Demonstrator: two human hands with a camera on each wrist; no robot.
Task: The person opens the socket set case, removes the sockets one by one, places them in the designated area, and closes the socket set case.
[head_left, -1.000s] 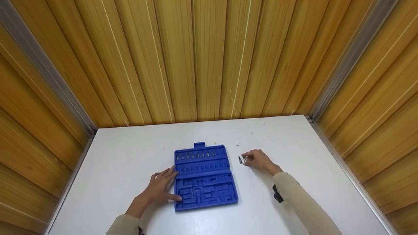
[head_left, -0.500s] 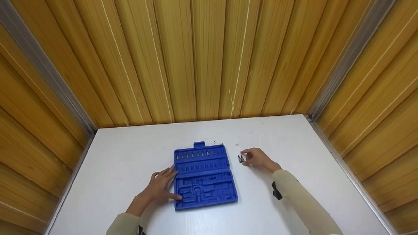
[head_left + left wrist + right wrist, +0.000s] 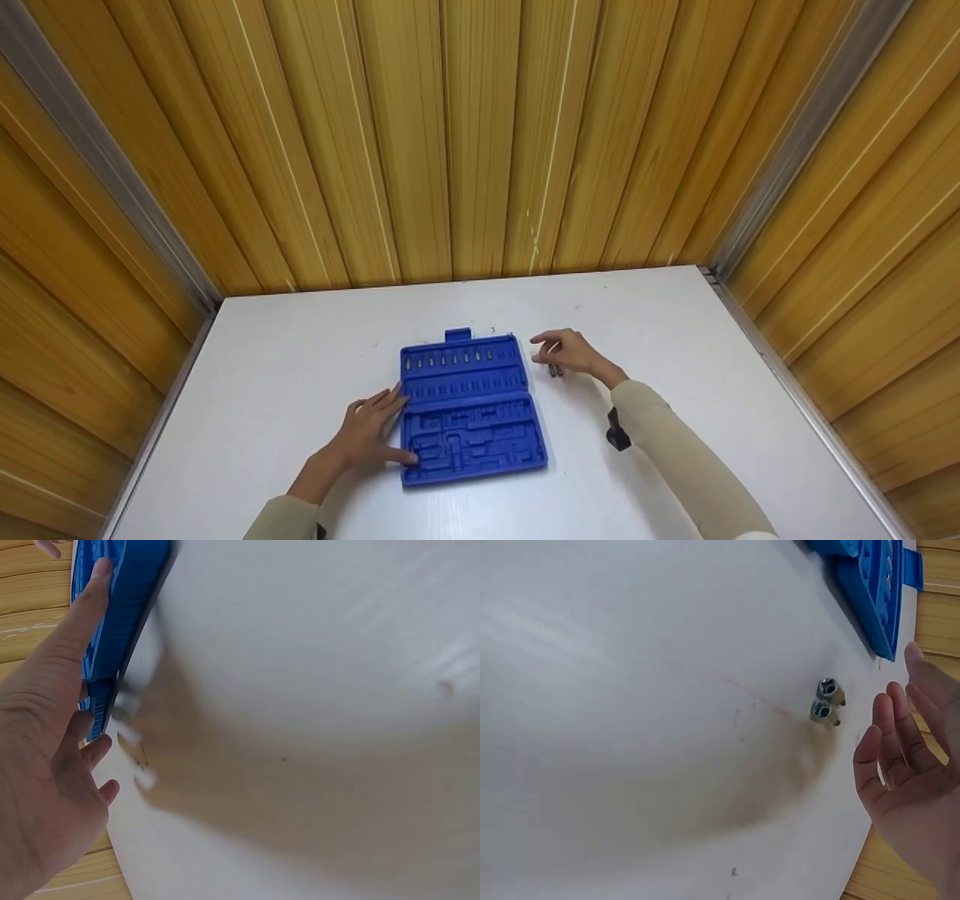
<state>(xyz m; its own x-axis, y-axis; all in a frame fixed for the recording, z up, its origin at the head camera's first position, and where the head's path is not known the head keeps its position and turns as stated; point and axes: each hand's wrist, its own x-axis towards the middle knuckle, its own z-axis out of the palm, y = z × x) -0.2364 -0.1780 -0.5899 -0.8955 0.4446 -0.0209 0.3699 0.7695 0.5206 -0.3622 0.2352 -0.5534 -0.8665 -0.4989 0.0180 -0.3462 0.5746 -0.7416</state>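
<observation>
An open blue bit case (image 3: 472, 401) lies on the white table, with a row of several small bits (image 3: 442, 359) in its upper half. My left hand (image 3: 366, 429) rests at the case's left edge. Its thumb touches the lower rim and its fingers lie stretched beside the upper half. Right of the case, my right hand (image 3: 571, 352) hovers with thumb and forefinger apart; nothing shows between them. Under it two small metal bits (image 3: 555, 370) stay side by side on the table. The right wrist view shows hollow ends on these bits (image 3: 826, 699).
Moulded recesses fill the lower half of the case, and its blue latch (image 3: 458, 334) sticks out at the far side. Small dark specks dot the white table (image 3: 315, 337). Yellow wood-patterned walls (image 3: 480, 150) stand behind and at both sides.
My right hand set a bit down beside the other one, let it go, then moved left and away toward the case's upper right corner. My left hand has stayed in place.
</observation>
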